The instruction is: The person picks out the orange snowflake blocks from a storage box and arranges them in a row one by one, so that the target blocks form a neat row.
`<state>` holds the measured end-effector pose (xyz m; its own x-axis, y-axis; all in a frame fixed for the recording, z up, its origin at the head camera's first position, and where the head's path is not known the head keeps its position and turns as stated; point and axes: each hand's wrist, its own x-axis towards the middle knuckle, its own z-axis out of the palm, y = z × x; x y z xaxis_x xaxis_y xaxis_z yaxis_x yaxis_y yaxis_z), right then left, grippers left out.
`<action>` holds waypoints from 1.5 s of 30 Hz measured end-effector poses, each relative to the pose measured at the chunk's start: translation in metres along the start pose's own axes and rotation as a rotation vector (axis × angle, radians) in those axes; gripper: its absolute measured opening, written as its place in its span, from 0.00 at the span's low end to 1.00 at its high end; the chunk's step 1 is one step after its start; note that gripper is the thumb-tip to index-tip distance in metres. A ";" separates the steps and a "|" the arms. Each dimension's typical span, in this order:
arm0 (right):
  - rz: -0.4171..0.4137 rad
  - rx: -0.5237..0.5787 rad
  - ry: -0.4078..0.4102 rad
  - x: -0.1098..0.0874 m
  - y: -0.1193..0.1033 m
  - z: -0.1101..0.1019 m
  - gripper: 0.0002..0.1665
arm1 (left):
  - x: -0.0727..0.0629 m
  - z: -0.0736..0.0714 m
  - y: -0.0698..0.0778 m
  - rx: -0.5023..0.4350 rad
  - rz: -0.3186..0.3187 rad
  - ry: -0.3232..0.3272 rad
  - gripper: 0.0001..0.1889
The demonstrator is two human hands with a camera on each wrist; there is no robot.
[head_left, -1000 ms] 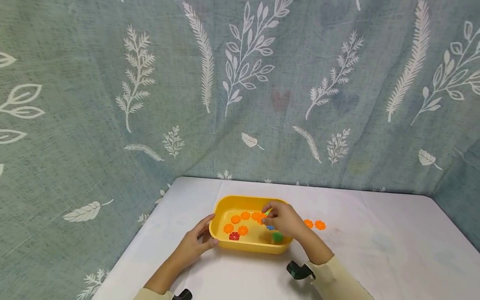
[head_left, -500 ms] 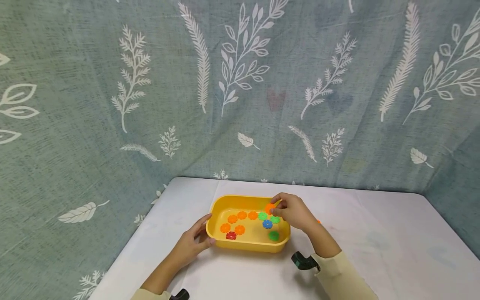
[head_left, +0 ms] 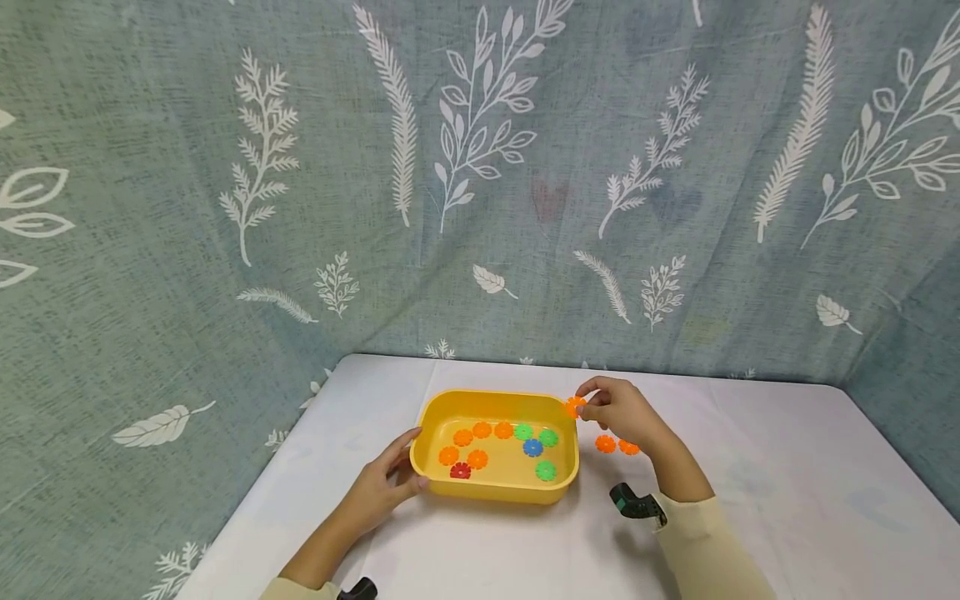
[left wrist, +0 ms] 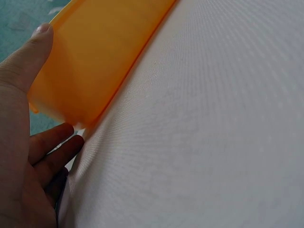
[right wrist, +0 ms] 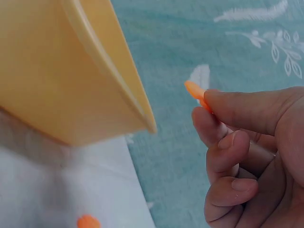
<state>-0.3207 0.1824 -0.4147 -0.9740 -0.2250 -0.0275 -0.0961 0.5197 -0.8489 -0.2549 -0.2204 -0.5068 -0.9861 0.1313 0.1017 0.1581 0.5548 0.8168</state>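
A yellow plastic tub stands on the table. My left hand holds its left end, thumb at the near corner and fingers on the left side; the left wrist view shows the thumb at the rim. My right hand pinches an orange flower-shaped disc between thumb and forefinger, just past the tub's right rim. In the tub lie several orange discs, a red disc, a blue disc and three green discs.
Two orange discs lie on the table right of the tub, below my right hand. White cloth covers the table. A leaf-patterned curtain hangs behind and at the sides.
My right hand has carried the orange disc from over the tub's inside, rightward past its right rim. My left hand stays on the tub. The view has shifted slightly.
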 end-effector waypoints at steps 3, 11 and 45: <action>0.027 -0.009 0.011 0.000 0.007 -0.007 0.15 | 0.000 0.000 0.001 0.003 -0.001 0.003 0.40; 0.076 -0.032 0.010 0.000 0.023 -0.024 0.15 | -0.001 0.000 0.002 0.010 -0.003 0.000 0.40; 0.219 -0.047 -0.059 -0.016 0.090 -0.064 0.11 | 0.001 0.002 0.001 0.002 -0.028 -0.006 0.42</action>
<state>-0.3268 0.2850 -0.4568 -0.9590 -0.1498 -0.2406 0.1057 0.5987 -0.7940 -0.2553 -0.2182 -0.5067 -0.9899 0.1204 0.0751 0.1302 0.5600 0.8182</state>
